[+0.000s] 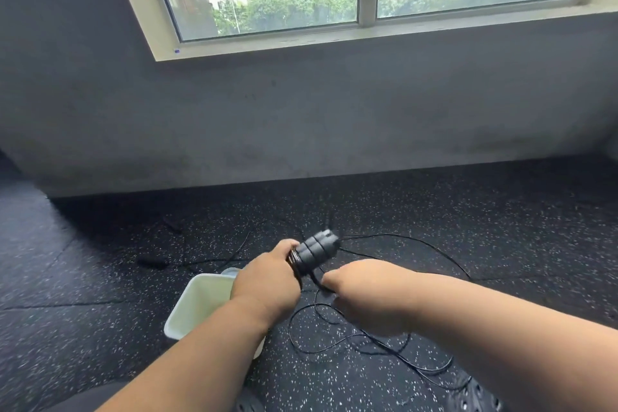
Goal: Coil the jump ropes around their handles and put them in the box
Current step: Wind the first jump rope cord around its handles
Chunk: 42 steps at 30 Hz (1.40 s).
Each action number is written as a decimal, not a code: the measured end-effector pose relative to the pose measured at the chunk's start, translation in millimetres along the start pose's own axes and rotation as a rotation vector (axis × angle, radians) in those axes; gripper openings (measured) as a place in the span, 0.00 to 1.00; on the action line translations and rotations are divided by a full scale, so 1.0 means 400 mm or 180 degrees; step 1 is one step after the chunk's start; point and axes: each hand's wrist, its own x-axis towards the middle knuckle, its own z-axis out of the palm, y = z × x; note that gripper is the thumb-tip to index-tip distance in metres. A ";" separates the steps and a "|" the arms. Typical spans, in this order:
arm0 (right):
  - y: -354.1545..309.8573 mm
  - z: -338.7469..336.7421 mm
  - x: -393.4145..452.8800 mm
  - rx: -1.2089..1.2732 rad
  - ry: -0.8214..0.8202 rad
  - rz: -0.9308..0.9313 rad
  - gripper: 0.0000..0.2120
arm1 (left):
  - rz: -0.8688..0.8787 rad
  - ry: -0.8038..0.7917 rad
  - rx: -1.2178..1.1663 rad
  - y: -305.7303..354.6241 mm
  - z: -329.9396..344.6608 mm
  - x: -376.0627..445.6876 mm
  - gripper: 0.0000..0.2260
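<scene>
Left hand (267, 278) clenched round the 2 bundled handles (317, 252); right hand (364, 294) pinches the cord (418, 244). Box (197, 304) below left forearm, interior partly hidden. Loose cord loops on floor (468, 211).

Box (197, 308) left of rope (368, 341) loops

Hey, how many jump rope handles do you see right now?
3 that I can make out: two handles held together in the left hand, and one handle lying on the floor beyond the box. Others may be hidden.
</scene>
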 end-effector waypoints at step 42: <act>0.073 -0.067 -0.012 0.0986 0.0484 0.0003 0.15 | 0.1159 -0.1124 0.0365 0.042 0.025 -0.050 0.17</act>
